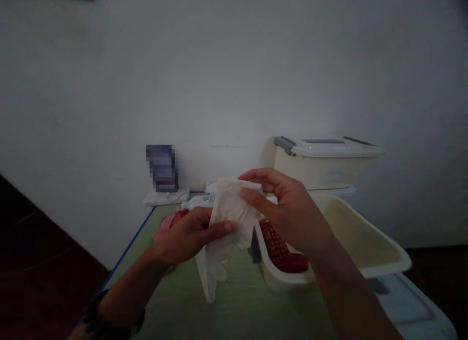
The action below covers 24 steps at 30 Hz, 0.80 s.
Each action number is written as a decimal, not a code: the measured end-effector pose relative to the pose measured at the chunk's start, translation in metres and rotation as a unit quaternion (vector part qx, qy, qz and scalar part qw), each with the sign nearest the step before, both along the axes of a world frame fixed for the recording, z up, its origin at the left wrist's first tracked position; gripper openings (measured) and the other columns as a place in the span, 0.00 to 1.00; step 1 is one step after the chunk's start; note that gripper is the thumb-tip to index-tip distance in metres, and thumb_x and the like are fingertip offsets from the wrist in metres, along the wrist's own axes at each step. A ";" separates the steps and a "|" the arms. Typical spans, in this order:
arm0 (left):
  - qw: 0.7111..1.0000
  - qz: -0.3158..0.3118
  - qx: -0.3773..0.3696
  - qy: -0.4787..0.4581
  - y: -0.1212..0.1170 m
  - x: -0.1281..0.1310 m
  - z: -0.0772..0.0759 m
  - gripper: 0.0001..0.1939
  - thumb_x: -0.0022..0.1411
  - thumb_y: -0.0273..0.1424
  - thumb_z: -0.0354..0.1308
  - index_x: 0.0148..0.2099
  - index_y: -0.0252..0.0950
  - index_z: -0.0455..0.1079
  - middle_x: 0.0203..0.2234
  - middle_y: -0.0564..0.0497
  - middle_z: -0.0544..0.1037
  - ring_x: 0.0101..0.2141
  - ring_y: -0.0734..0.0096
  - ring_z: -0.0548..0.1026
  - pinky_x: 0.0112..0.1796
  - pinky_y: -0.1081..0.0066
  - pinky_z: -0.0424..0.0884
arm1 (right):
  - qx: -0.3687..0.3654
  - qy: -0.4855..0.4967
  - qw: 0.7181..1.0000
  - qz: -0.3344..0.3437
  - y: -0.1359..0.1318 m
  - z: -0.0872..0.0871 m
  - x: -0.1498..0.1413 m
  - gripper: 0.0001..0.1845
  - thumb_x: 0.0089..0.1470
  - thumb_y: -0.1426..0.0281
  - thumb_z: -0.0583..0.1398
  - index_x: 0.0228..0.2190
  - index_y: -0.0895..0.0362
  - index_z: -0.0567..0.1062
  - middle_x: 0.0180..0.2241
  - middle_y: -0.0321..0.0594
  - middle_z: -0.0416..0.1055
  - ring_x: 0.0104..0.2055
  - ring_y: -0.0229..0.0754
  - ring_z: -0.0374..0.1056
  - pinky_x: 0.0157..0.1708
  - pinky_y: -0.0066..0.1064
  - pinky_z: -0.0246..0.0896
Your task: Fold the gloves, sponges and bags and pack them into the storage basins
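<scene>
A thin white glove [234,203] is stretched between my two hands above the green tabletop, its limp fingers dangling toward the lower left. My left hand [190,233] grips its left side, with the thumb pressed flat on the front. On the upper right edge, my right hand [285,203] pinches the cuff between thumb and fingers. The ends of my left fingers are hidden behind the glove. Behind my left hand lie a white bottle [197,201] and a pink item [170,220] with a bit of red.
To the right stands an open cream bin [365,233] holding a red patterned item [276,247]. Behind it is a lidded storage box [321,164]. A pale lid [413,306] lies at lower right. A blurred-out upright device [163,168] stands by the wall.
</scene>
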<state>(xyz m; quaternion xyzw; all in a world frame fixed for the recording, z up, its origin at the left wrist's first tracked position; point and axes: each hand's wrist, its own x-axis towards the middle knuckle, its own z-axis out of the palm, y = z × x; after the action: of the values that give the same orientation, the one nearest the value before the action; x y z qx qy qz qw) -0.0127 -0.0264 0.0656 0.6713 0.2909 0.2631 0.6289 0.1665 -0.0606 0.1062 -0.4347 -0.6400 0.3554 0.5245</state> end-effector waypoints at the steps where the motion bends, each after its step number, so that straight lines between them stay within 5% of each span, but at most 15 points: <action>1: 1.000 0.014 -0.017 0.002 -0.003 -0.004 -0.006 0.16 0.57 0.41 0.59 0.33 0.31 0.73 0.24 0.51 0.76 0.25 0.74 0.71 0.28 0.75 0.68 | 0.006 -0.026 1.000 -0.002 -0.001 -0.001 -0.003 0.10 0.53 0.68 0.60 0.39 0.54 0.73 0.28 0.34 0.73 0.19 0.30 0.63 0.15 0.21 0.56; 7: 0.998 0.003 -0.054 -0.028 -0.019 -0.023 -0.040 0.15 0.55 0.40 0.62 0.39 0.33 0.73 0.30 0.47 0.79 0.33 0.65 0.76 0.35 0.70 0.71 | 0.037 -0.122 0.992 0.020 -0.007 -0.014 -0.028 0.10 0.54 0.71 0.57 0.40 0.54 0.73 0.21 0.30 0.67 0.21 0.32 0.59 0.19 0.23 0.52; 13: 0.998 -0.008 -0.057 -0.033 -0.027 -0.035 -0.062 0.20 0.55 0.40 0.62 0.47 0.34 0.70 0.36 0.44 0.80 0.40 0.59 0.76 0.41 0.64 0.70 | 0.024 -0.094 0.995 0.039 -0.006 -0.037 -0.051 0.10 0.55 0.73 0.55 0.39 0.55 0.72 0.25 0.33 0.70 0.24 0.34 0.62 0.22 0.25 0.54; 20: 0.993 -0.099 -0.059 -0.003 -0.026 -0.058 -0.059 0.22 0.53 0.41 0.63 0.48 0.35 0.70 0.43 0.44 0.78 0.42 0.60 0.75 0.40 0.68 0.69 | -0.026 -0.008 0.999 0.033 -0.009 -0.052 -0.059 0.09 0.56 0.68 0.55 0.40 0.55 0.71 0.28 0.35 0.70 0.26 0.35 0.64 0.23 0.25 0.57; 24: 0.999 -0.037 0.030 -0.009 -0.021 -0.063 -0.051 0.21 0.52 0.42 0.63 0.45 0.34 0.72 0.40 0.45 0.78 0.41 0.59 0.74 0.39 0.66 0.70 | -0.044 -0.026 0.998 0.030 -0.010 -0.056 -0.055 0.11 0.56 0.68 0.55 0.43 0.54 0.71 0.31 0.37 0.72 0.28 0.36 0.66 0.24 0.26 0.58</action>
<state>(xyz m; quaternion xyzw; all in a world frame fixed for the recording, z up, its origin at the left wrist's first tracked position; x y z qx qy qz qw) -0.0758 -0.0470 0.0151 0.6982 0.2517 0.2540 0.6201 0.1115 -0.0709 0.0504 -0.4467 -0.6499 0.3874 0.4775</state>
